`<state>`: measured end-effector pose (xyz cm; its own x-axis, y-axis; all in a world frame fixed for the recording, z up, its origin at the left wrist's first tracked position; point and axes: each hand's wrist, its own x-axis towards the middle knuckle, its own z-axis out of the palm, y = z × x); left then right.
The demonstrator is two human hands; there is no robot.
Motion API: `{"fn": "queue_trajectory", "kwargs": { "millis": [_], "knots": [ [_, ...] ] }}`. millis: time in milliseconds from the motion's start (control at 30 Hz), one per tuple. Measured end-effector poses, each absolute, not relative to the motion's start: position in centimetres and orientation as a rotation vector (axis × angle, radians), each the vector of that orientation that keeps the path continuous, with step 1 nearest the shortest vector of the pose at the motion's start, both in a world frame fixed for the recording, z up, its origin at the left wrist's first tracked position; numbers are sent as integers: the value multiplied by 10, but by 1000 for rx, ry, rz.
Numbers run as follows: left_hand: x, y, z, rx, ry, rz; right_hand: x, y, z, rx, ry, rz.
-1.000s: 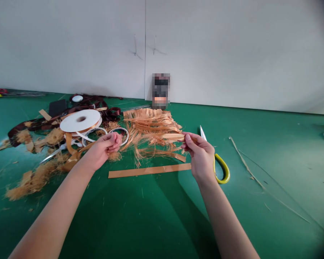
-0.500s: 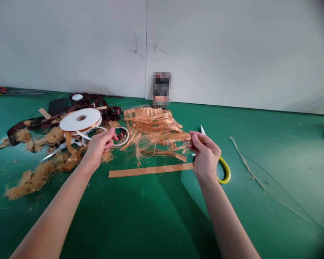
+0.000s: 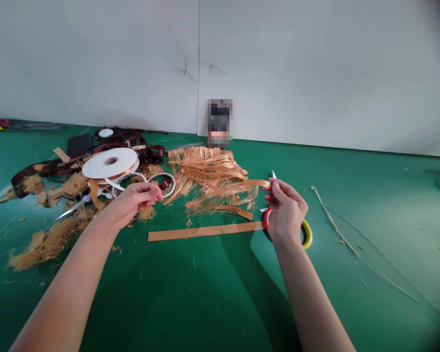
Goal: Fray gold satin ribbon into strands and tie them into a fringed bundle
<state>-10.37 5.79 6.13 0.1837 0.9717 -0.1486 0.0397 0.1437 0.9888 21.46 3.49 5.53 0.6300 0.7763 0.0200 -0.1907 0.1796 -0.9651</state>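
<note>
My right hand [image 3: 288,208] pinches one end of a frayed tan ribbon [image 3: 254,183]. The ribbon's loose threads trail left over a pile of frayed ribbon strips [image 3: 207,168]. My left hand [image 3: 137,198] is closed, thumb and fingertips together, beside a white tape ring [image 3: 173,183]; whatever it may hold is too fine to make out. Below both hands a flat, unfrayed tan ribbon strip [image 3: 205,231] lies on the green table [image 3: 190,303]. Under my right hand are scissors with a red and yellow handle [image 3: 307,234], partly hidden by the hand.
A white ribbon spool [image 3: 95,164] sits at the left amid tangled dark brown ribbon [image 3: 152,151] and tan fibre scraps [image 3: 55,239]. Small scissors [image 3: 71,208] lie among these. A thin stalk [image 3: 337,227] is at the right. A pale wall [image 3: 297,73] rises behind.
My right hand has moved slightly right, drawing the frayed ribbon along and uncovering the red scissor handle. My left hand has shifted a little right and down, its wrist turned.
</note>
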Motion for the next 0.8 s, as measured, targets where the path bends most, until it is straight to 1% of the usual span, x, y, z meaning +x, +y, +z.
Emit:
{"fn": "queue_trajectory", "kwargs": {
  "millis": [133,233,300,367,467,633,700,800],
  "knots": [
    [-96,59,67,1106,910,1160,211,34,51,-1221,-669,764],
    [-89,57,76,834,743,1307,206,33,51,-1232,-787,814],
    [-86,54,82,661,692,1336,202,32,51,-1235,-893,851],
    [-84,52,83,624,695,1281,199,32,51,-1226,-984,885],
    [-84,50,77,851,852,1189,196,33,49,-1186,-1032,928],
    [-83,49,70,1488,1364,957,192,34,47,-1172,-1028,936],
    [-81,47,72,1668,1432,861,192,33,47,-1177,-1021,922],
    [-80,45,74,1800,1409,740,193,32,47,-1196,-964,865]
  ]
}}
